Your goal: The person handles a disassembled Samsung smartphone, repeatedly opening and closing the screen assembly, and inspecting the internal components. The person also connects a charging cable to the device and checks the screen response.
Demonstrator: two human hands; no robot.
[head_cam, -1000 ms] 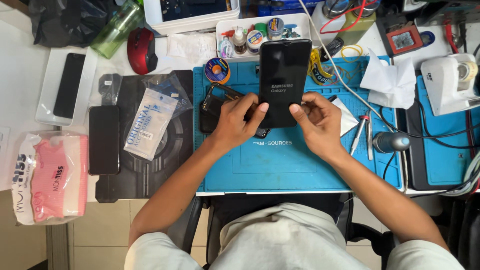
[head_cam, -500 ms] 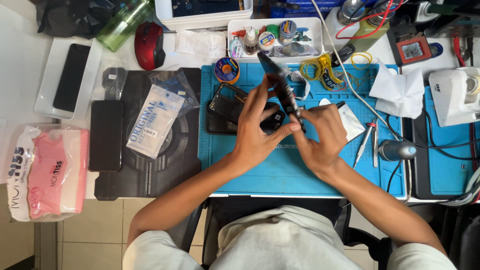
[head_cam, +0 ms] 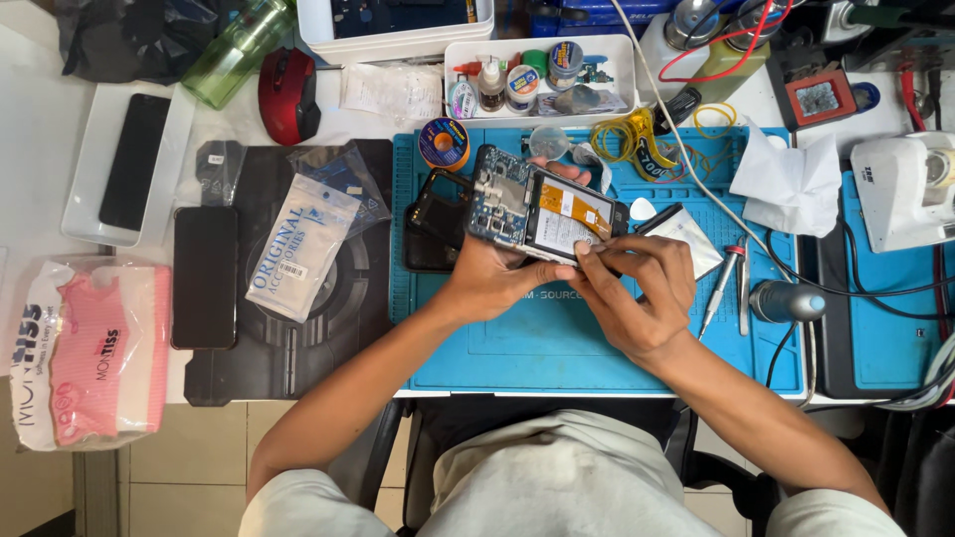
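Near the centre of the frame, the left hand (head_cam: 492,278) has its grip closed around the opened phone (head_cam: 542,209), held above the blue mat (head_cam: 517,348), while the right hand (head_cam: 637,288) pinches at its lower edge; a slip there could tear a thin cable or drop the phone. The table (head_cam: 40,129) is crowded: a red mouse (head_cam: 288,94) upper left, tweezers (head_cam: 721,288) and tissue (head_cam: 791,184) at right.

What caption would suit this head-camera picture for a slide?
Both hands, left hand and right hand, hold an opened smartphone above a blue repair mat.
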